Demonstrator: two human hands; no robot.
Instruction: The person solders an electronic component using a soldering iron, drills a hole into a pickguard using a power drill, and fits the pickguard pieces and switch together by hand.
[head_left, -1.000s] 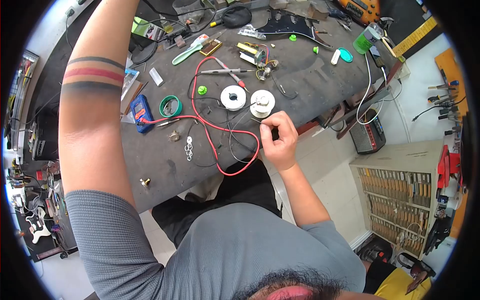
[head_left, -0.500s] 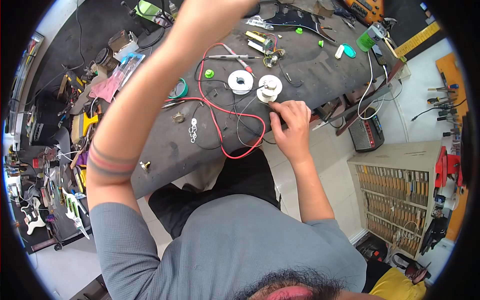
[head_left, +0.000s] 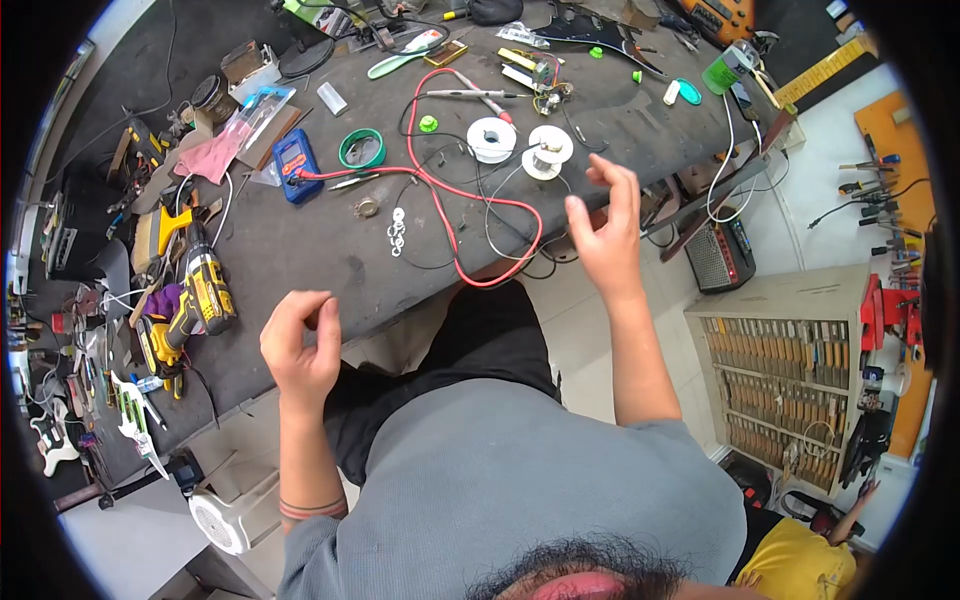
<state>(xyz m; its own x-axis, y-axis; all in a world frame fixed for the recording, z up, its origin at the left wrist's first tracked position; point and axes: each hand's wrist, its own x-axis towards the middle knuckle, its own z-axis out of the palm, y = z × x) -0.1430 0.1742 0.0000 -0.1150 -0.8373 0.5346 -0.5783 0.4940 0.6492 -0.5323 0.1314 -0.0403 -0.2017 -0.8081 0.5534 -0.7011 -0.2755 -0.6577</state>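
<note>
My left hand (head_left: pixel 303 350) is over the bench's front edge, fingers curled toward the thumb; what they hold, if anything, is hidden. My right hand (head_left: pixel 612 238) hovers at the front edge, thumb and fingers apart and holding nothing visible. Just left of its fingertips stands a wire spool (head_left: pixel 548 152), touching nothing of the hand. Beside that lies a white spool (head_left: pixel 491 140). A red test lead (head_left: pixel 447 232) loops across the bench from a blue meter (head_left: pixel 295 165). Several small rings (head_left: pixel 398 232) lie in front of a round metal part (head_left: pixel 366 207).
A yellow drill (head_left: pixel 205 290) lies at the left among tools. Farther back are a green round container (head_left: pixel 362 149), a green-handled tool (head_left: pixel 405 55), a wired electronic part (head_left: pixel 545 90) and a black plate (head_left: pixel 595 35). A cabinet (head_left: pixel 780 375) stands right; a person in yellow (head_left: pixel 800 560) is behind.
My left arm has drawn back from the far side of the bench to its front edge, uncovering the meter and drill. My right hand has left the wire spool and opened somewhat.
</note>
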